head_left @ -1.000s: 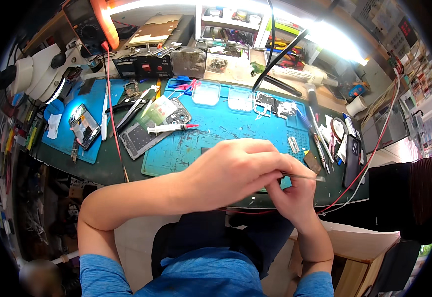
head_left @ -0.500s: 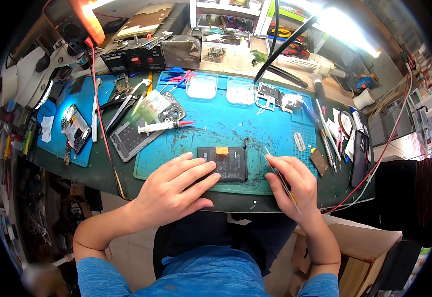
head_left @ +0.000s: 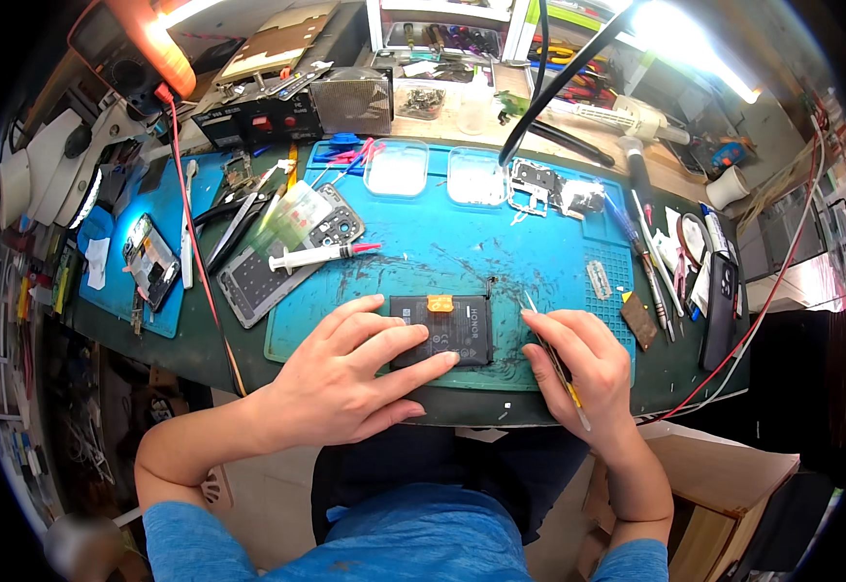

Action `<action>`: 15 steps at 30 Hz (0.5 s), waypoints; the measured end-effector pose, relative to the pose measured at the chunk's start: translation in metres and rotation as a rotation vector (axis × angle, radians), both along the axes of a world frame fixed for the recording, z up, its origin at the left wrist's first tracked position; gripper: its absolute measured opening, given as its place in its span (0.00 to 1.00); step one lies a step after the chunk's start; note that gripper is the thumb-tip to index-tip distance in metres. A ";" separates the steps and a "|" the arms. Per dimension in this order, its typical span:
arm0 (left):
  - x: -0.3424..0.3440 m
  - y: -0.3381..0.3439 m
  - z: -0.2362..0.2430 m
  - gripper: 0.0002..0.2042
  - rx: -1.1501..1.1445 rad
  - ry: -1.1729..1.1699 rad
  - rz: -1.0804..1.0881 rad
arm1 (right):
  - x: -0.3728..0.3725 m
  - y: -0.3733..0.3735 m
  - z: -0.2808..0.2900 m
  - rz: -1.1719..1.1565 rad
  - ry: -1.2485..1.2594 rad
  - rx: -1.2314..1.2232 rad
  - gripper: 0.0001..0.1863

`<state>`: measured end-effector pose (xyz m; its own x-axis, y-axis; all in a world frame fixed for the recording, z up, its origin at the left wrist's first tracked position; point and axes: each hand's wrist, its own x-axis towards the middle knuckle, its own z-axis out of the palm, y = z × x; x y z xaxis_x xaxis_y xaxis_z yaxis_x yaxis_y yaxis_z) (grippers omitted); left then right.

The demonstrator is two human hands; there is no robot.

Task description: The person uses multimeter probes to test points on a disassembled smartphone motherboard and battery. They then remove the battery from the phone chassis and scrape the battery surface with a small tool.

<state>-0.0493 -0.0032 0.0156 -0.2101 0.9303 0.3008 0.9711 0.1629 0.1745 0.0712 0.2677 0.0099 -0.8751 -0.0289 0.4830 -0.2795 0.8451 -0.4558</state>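
Note:
A flat black phone battery [head_left: 462, 335] lies on the blue work mat [head_left: 423, 238] near its front edge, with an orange piece of tape [head_left: 439, 304] at its upper edge. My left hand [head_left: 355, 359] is open, its fingers spread, and some fingertips rest on the battery's left and lower part. To the right of the battery, my right hand [head_left: 583, 364] is closed around thin metal tweezers [head_left: 561, 367]. Their tip points up and left, apart from the battery. A short dark connector [head_left: 490, 283] sticks up at the battery's upper right corner.
Left of the mat's middle lie a syringe [head_left: 321, 256] and a grey phone back [head_left: 268, 276]. An opened phone [head_left: 151, 262] sits farther left. Two clear trays [head_left: 397, 168] stand at the back. A red cable [head_left: 182, 184] crosses the left side; a black lamp arm [head_left: 564, 82] hangs overhead.
The view has shifted slightly. My left fingers have spread and reach farther right across the battery's lower part. The right hand still holds the tweezers in nearly the same place.

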 end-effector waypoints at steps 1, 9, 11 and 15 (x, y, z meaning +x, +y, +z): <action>0.001 0.003 0.001 0.28 -0.011 -0.009 0.006 | 0.000 0.000 0.000 0.001 0.003 0.002 0.17; 0.003 0.021 0.004 0.29 -0.051 0.033 -0.021 | 0.000 0.002 0.005 0.045 -0.019 -0.045 0.17; 0.005 0.016 -0.001 0.27 -0.007 0.045 -0.008 | 0.002 0.004 0.004 0.042 -0.023 -0.100 0.17; 0.001 -0.001 -0.012 0.20 0.192 -0.136 0.029 | 0.004 0.001 0.002 0.072 -0.002 -0.116 0.16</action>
